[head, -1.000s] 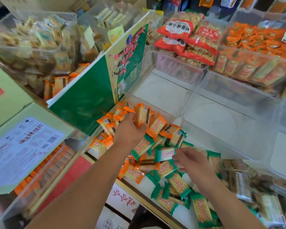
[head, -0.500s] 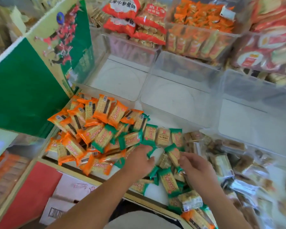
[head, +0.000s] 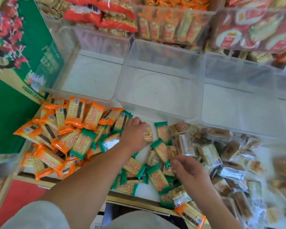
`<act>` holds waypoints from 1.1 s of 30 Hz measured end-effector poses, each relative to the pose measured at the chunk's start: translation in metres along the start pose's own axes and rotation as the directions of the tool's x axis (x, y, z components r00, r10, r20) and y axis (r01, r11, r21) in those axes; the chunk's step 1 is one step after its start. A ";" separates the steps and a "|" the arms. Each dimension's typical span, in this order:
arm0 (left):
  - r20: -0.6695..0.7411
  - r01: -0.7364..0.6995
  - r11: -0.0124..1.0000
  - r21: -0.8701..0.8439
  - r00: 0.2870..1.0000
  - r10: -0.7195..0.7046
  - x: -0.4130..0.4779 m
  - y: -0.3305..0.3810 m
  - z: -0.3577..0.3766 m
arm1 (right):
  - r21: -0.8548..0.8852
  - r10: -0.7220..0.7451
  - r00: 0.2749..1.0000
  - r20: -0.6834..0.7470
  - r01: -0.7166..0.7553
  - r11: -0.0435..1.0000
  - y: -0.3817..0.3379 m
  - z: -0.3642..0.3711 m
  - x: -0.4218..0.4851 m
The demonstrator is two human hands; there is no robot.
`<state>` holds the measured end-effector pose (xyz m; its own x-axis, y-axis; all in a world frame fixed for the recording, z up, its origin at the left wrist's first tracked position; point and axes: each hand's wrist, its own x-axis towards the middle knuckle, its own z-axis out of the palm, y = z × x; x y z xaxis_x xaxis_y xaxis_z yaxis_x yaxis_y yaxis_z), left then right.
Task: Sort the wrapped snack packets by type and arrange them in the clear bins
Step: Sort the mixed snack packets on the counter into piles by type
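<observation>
The left hand [head: 135,134] is curled over a pale packet [head: 148,135] at the far edge of the pile [head: 82,138], just before the empty middle bin [head: 155,90]. The right hand [head: 186,169] is held apart, nearer the person, fingers loosely bent at the end of a green packet [head: 161,152], though a pinch cannot be made out. That packet's long axis is pointed toward the bin, and it is judged nearest the right hand.
</observation>
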<state>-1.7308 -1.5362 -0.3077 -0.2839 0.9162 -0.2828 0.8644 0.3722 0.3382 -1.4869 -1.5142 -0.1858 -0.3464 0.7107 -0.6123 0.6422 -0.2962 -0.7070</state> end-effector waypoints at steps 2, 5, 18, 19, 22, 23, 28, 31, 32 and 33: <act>-0.069 -0.014 0.998 -0.064 0.998 0.009 -0.004 -0.003 -0.005 | 0.001 0.020 1.000 0.000 -0.020 1.000 -0.001 0.001 0.002; -0.193 -0.007 0.982 -0.188 0.981 -0.030 -0.022 0.000 -0.022 | 0.022 0.029 0.999 -0.013 -0.029 0.999 -0.004 0.005 0.006; 0.206 0.233 0.860 -0.455 0.966 -0.153 -0.098 0.045 -0.006 | 0.308 0.156 0.984 -0.085 -0.123 0.943 0.010 -0.006 0.000; 0.252 0.262 0.874 -0.409 0.953 -0.168 -0.095 0.045 0.002 | 0.298 0.165 0.979 -0.122 -0.122 0.947 0.017 -0.011 -0.003; 0.304 0.299 0.888 -0.349 0.933 -0.195 -0.082 0.056 0.018 | 0.282 0.192 0.965 -0.180 -0.136 0.950 0.031 -0.023 -0.013; 0.296 0.316 0.887 -0.338 0.930 -0.218 -0.077 0.059 0.022 | 0.286 0.196 0.963 -0.187 -0.138 0.948 0.035 -0.025 -0.016; 0.274 0.438 0.827 -0.354 0.894 -0.356 -0.060 0.068 0.040 | 0.344 0.210 0.951 -0.227 -0.124 0.931 0.049 -0.032 -0.026; 0.242 0.459 0.774 -0.435 0.888 -0.390 -0.058 0.073 0.046 | 0.360 0.209 0.950 -0.230 -0.117 0.926 0.055 -0.034 -0.029; 0.233 0.465 0.734 -0.495 0.885 -0.403 -0.059 0.073 0.044 | 0.369 0.210 0.950 -0.230 -0.115 0.922 0.056 -0.035 -0.030; 0.221 0.470 0.689 -0.551 0.879 -0.422 -0.060 0.073 0.041 | 0.369 0.204 0.951 -0.233 -0.107 0.923 0.058 -0.036 -0.030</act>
<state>-1.6334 -1.5699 -0.3025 -0.5230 0.6154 -0.5897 0.2336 0.7688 0.5953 -1.4145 -1.5302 -0.1957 -0.0395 0.7641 -0.6439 0.3777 -0.5852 -0.7176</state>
